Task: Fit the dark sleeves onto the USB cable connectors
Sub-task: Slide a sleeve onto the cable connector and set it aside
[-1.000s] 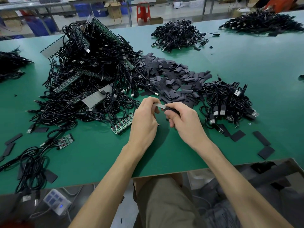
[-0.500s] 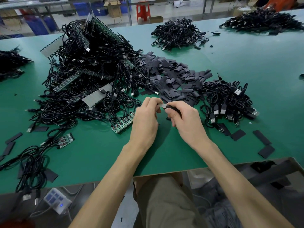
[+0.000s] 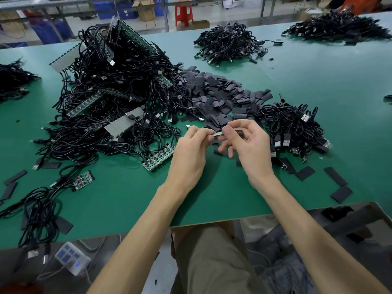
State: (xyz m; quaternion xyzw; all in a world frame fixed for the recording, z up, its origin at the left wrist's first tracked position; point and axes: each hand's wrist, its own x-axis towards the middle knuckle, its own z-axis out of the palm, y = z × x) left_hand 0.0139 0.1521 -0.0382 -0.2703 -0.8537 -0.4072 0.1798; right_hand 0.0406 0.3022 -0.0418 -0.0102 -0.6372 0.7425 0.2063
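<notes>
The USB connector point(image 3: 217, 134) is held in the air between the 2 hands, just above the green table point(image 3: 318, 85), with its bare metal end pointing left. A dark sleeve point(image 3: 239, 132) sits on its right part; how far on it is cannot be told. The left hand point(image 3: 191, 151) pinches the metal end between thumb and forefinger, its other fingers curled. The right hand point(image 3: 249, 149) pinches the sleeve between thumb and forefinger, its other fingers loosely spread below. The 2 hands almost touch at the connector. Just behind them lies a pile of loose sleeves point(image 3: 222, 96). To the right of the right hand is a bundle of cables point(image 3: 292, 122), with plugs showing at its near edge. To the left of the left hand spreads a large heap of tangled cables point(image 3: 118, 92) mixed with circuit boards point(image 3: 158, 157). A few flat sleeves point(image 3: 336, 176) lie apart near the table's front right edge.
</notes>
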